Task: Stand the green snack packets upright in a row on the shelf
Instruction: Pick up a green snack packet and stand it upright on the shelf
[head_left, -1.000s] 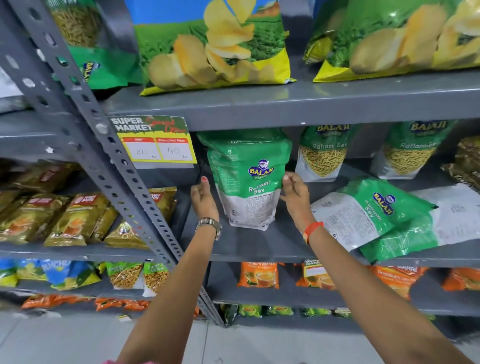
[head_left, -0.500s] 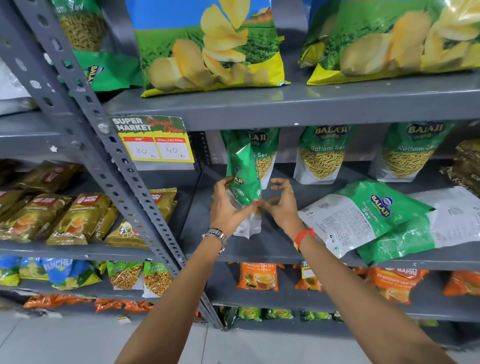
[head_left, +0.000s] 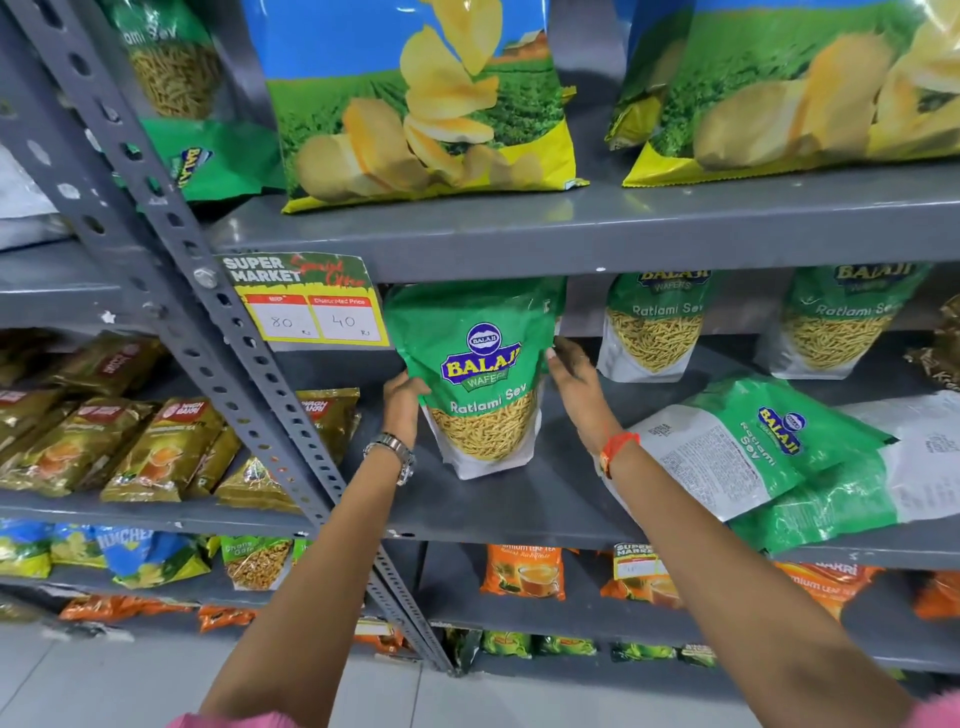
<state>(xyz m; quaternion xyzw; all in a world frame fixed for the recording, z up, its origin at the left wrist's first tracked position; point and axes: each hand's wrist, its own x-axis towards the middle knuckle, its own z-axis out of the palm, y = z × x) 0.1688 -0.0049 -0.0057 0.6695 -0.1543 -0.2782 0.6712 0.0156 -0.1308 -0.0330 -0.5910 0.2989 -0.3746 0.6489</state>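
A green Balaji Ratlami Sev packet (head_left: 480, 374) stands upright on the grey middle shelf (head_left: 519, 509), front label facing me. My left hand (head_left: 405, 402) grips its left edge and my right hand (head_left: 574, 387) holds its right edge. Two more green packets stand upright at the back of the shelf, one in the middle (head_left: 654, 325) and one further right (head_left: 836, 322). Two green packets lie flat at the right, the upper one (head_left: 748, 447) back side up and the lower one (head_left: 852, 499) under it.
A slanted perforated grey post (head_left: 208, 322) crosses left of the packet, with a price card (head_left: 306, 301) on the shelf edge above. Large chip bags (head_left: 421, 104) sit on the top shelf. Gold tea packets (head_left: 130, 441) fill the left bay. Orange packets (head_left: 522, 571) lie below.
The packet has been turned from back side out, through edge-on, to front label facing me, and now stands further left on the shelf. Both hands shifted to its two sides.
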